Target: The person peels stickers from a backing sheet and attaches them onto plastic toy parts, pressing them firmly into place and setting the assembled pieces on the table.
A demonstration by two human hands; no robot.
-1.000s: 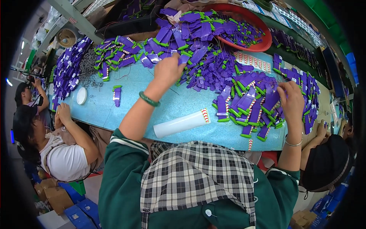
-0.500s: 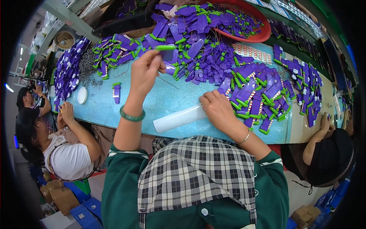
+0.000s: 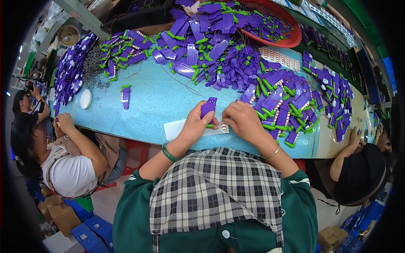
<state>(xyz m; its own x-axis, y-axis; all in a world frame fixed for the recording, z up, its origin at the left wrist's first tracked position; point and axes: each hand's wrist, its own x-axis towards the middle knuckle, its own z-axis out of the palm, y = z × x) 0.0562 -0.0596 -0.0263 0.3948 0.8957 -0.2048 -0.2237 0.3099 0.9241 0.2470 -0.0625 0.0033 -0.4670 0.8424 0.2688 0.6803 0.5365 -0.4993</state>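
My left hand (image 3: 196, 125) is closed round a flat purple plastic piece (image 3: 208, 106) with a green end, which shows below my fingers. Close beside it, my right hand (image 3: 243, 120) has its fingers curled together. At those fingertips, over the right end of a white sheet (image 3: 174, 130), is a small red-and-white striped sticker (image 3: 224, 126). Whether my right fingers pinch the sticker or the sheet is hidden. To the right lies a heap of purple-and-green pieces with striped stickers (image 3: 280, 103).
A large pile of purple pieces (image 3: 236, 63) covers the table's far middle, with a red basin (image 3: 297, 36) behind. A striped sticker sheet (image 3: 280, 58) lies near it. One stickered piece (image 3: 125, 98) and a white round lid (image 3: 85, 99) are at left. People sit on both sides.
My left hand has come down from the pile to beside my right hand, bringing the purple piece. The white sheet now lies flatter, and a striped sticker shows by my right fingertips.
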